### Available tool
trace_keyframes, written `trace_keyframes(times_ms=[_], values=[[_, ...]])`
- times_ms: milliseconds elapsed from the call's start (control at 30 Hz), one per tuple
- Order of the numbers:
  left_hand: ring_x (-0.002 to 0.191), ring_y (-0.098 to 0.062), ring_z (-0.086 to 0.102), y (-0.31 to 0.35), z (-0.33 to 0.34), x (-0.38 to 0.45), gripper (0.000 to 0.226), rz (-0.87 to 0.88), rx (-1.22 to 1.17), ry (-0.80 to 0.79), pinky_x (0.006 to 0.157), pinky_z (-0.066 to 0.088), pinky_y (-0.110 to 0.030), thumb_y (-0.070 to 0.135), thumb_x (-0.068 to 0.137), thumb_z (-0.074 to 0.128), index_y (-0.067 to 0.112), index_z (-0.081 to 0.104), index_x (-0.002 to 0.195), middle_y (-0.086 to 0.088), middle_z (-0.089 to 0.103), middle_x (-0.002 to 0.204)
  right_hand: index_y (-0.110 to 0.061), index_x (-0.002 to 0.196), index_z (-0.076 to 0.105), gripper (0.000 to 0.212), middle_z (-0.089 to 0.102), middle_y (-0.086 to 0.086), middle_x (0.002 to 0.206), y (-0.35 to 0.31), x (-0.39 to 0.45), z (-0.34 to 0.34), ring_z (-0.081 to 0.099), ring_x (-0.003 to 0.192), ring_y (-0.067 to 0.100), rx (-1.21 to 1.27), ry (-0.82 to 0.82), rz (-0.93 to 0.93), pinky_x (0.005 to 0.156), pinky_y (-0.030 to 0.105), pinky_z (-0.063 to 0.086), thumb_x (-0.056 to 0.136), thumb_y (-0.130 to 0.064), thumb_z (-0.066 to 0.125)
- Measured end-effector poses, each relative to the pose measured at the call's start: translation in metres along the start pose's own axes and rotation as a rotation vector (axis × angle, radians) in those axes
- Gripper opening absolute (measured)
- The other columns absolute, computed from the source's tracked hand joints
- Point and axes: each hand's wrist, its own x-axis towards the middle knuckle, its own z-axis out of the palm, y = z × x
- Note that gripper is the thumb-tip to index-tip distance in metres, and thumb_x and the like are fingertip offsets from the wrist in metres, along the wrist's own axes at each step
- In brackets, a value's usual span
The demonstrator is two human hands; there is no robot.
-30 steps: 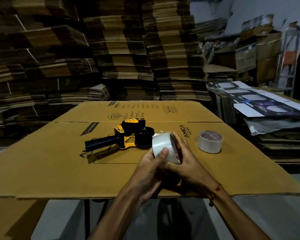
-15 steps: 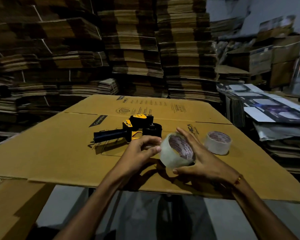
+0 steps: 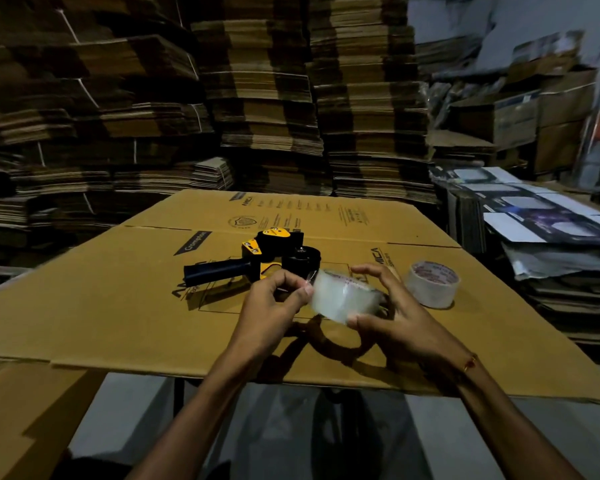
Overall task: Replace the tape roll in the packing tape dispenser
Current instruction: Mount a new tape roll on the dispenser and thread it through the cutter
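At centre frame, my right hand (image 3: 400, 318) cups the clear roll (image 3: 343, 295) between thumb and curled fingers, lifted above the cardboard (image 3: 118, 306). My left hand (image 3: 269, 308) pinches the roll's loose end at its left edge. The dispenser (image 3: 257, 259) lies just behind; a second roll (image 3: 432, 284) sits at right.
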Motion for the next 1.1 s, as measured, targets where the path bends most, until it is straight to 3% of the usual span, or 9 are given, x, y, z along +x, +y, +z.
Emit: trace_keyframes(times_ms=[100,200,267,333,467,567,767,1000,1100], values=[[0.086,-0.014,0.066,0.016,-0.001,0.005,0.005,0.043,-0.010,0.035,0.075,0.056,-0.031,0.017,0.092,0.064,0.015,0.069,0.093,-0.003,0.071,0.089,-0.018,0.129,0.055,0.058,0.051,0.021,0.138,0.004,0.006,0.004,0.057,0.119,0.043,0.406,-0.023,0.065,0.096,0.057,0.050,0.076,-0.033,0.075],[0.080,-0.015,0.065,0.031,-0.005,0.011,0.014,0.032,-0.083,0.004,0.075,0.057,-0.033,0.014,0.097,0.057,0.015,0.062,0.110,-0.007,0.070,0.095,-0.003,0.133,0.048,0.083,0.053,0.033,0.129,0.003,0.013,0.004,0.051,0.121,0.050,0.531,0.006,0.132,0.107,0.060,0.038,0.071,-0.051,0.077],[0.085,-0.015,0.067,0.032,-0.010,0.014,0.029,0.064,-0.074,-0.076,0.080,0.059,-0.035,0.004,0.098,0.049,0.020,0.058,0.120,-0.006,0.064,0.110,0.004,0.124,0.051,0.090,0.053,0.034,0.114,0.003,0.016,0.003,0.051,0.108,0.043,0.554,0.039,0.153,0.105,0.053,0.041,0.067,-0.061,0.077],[0.099,-0.010,0.066,0.025,-0.015,0.014,0.045,0.132,0.013,-0.179,0.086,0.059,-0.033,-0.005,0.096,0.046,0.026,0.057,0.126,0.001,0.053,0.125,0.000,0.120,0.056,0.078,0.048,0.028,0.105,0.004,0.020,0.002,0.045,0.105,0.030,0.582,0.048,0.195,0.106,0.057,0.038,0.075,-0.063,0.071],[0.110,0.001,0.059,0.009,-0.013,0.016,0.042,0.293,0.240,-0.237,0.091,0.053,-0.022,0.004,0.092,0.061,0.026,0.060,0.128,0.013,0.054,0.127,-0.004,0.125,0.056,0.085,0.053,0.030,0.108,0.004,0.024,0.002,0.062,0.085,0.039,0.569,0.083,0.320,0.071,0.047,0.058,0.077,-0.073,0.062],[0.106,-0.004,0.060,-0.002,-0.006,0.016,0.028,0.381,0.285,-0.117,0.087,0.053,-0.028,0.014,0.091,0.065,0.021,0.068,0.118,0.010,0.065,0.114,-0.015,0.131,0.057,0.080,0.053,0.014,0.071,0.002,0.020,0.002,0.048,0.048,0.021,0.534,0.094,0.393,0.033,0.025,0.043,0.081,-0.077,0.050],[0.097,-0.010,0.065,-0.018,0.001,0.019,0.018,0.447,0.342,0.035,0.080,0.055,-0.040,0.022,0.089,0.065,0.016,0.075,0.103,0.006,0.072,0.100,-0.023,0.121,0.069,0.067,0.052,0.005,0.050,0.003,0.020,-0.003,0.045,0.032,0.011,0.602,0.003,0.482,0.028,0.013,0.028,0.086,-0.074,0.043],[0.086,-0.009,0.064,-0.020,0.008,0.021,0.010,0.374,0.334,0.110,0.074,0.054,-0.034,0.018,0.090,0.064,0.015,0.073,0.093,0.004,0.070,0.090,-0.019,0.119,0.069,0.066,0.059,0.005,0.057,-0.001,0.022,0.001,0.044,0.034,0.009,0.556,0.005,0.489,0.026,0.013,0.027,0.089,-0.071,0.041],[0.078,-0.005,0.063,-0.022,0.010,0.022,0.007,0.330,0.330,0.178,0.068,0.054,-0.034,0.018,0.088,0.063,0.015,0.069,0.087,0.004,0.068,0.083,-0.020,0.124,0.065,0.064,0.069,0.011,0.090,0.000,0.019,0.007,0.052,0.047,0.013,0.558,0.022,0.411,0.034,0.018,0.039,0.088,-0.069,0.047]])
